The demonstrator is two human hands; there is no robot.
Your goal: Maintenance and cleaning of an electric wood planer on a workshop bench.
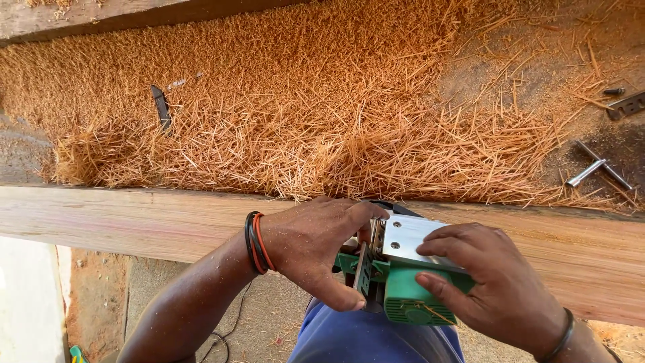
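A green electric hand planer with a shiny metal plate rests on its side against the near edge of a long wooden plank. My left hand grips the planer's left side, thumb down along its edge and fingers curled over the top. My right hand holds the right side, with fingertips pressed on the metal plate. Red and black bands circle my left wrist, and a dark band my right.
Beyond the plank lies a thick heap of orange-brown wood shavings. A dark blade piece pokes out at the left. A metal T-shaped wrench and a metal bracket lie at the right. A black cord hangs below.
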